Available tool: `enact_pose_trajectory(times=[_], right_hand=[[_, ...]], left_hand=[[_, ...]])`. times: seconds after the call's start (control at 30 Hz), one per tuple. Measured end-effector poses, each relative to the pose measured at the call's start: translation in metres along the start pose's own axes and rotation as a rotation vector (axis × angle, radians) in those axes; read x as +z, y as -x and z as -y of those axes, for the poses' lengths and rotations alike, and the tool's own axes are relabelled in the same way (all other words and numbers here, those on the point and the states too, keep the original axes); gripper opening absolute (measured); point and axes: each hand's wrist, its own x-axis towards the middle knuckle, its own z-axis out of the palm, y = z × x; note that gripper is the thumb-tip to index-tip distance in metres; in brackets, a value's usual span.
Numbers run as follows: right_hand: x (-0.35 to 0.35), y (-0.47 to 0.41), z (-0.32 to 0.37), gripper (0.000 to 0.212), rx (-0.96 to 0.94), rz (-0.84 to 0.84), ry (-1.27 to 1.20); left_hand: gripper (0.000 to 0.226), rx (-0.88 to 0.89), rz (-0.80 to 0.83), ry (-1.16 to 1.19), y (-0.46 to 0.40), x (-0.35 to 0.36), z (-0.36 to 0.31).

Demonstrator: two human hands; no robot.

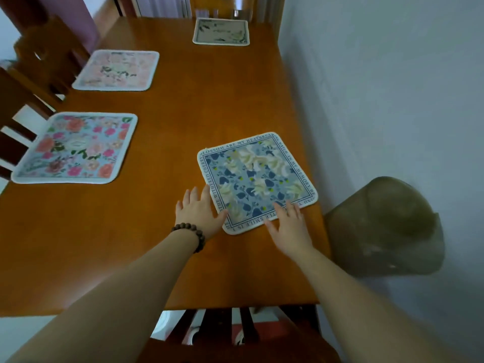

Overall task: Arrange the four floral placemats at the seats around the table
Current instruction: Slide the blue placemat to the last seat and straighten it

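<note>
Four floral placemats lie flat on the wooden table (pixel 183 113). A blue-and-cream mat with a text border (pixel 255 179) lies near the right edge, turned at an angle. My left hand (pixel 200 209), with a bead bracelet on its wrist, rests flat at that mat's left corner. My right hand (pixel 289 226) lies flat with its fingertips on the mat's near edge. Neither hand grips anything. A light-blue mat with pink flowers (pixel 76 149) sits at the left edge. Behind it lies a pale pink mat (pixel 117 70). A beige mat (pixel 221 31) is at the far end.
Wooden chairs stand along the left side (pixel 39 64), at the far end (pixel 235 9) and under the near edge (pixel 235 334). A white wall (pixel 379 87) runs close along the table's right side. A brownish domed cover (pixel 387 226) sits beside the table's right edge.
</note>
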Motion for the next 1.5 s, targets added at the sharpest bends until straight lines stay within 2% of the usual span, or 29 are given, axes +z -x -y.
enact_pose_trajectory(times=[0.2, 0.33, 0.47, 0.63, 0.77, 1.0, 1.33, 1.5], right_hand=[[-0.024, -0.056, -0.014, 0.068, 0.058, -0.106, 0.049], [-0.04, -0.107, -0.03, 0.079, 0.132, -0.187, 0.073], [-0.032, -0.144, -0.049, 0.091, 0.222, -0.139, 0.121], [-0.007, -0.157, -0.058, 0.088, 0.215, -0.072, 0.149], [-0.003, -0.154, -0.056, 0.084, 0.215, -0.095, 0.18], [0.009, -0.134, -0.034, 0.079, 0.17, -0.108, 0.211], [0.044, -0.096, 0.031, 0.081, -0.01, 0.025, 0.246], [0.061, -0.074, 0.051, 0.081, -0.072, 0.06, 0.295]], left_hand=[[0.087, 0.076, -0.034, -0.046, -0.065, -0.006, -0.013], [0.092, 0.136, -0.067, -0.087, -0.126, -0.011, -0.024], [0.096, 0.169, -0.013, -0.131, -0.183, 0.006, -0.031], [0.097, 0.17, 0.037, -0.153, -0.216, 0.038, -0.027], [0.091, 0.187, -0.033, -0.131, -0.214, 0.045, -0.022], [0.084, 0.156, -0.029, -0.097, -0.182, 0.04, 0.005], [0.086, -0.053, 0.003, -0.077, -0.092, 0.043, 0.102], [0.088, -0.15, 0.013, -0.065, -0.039, 0.049, 0.127]])
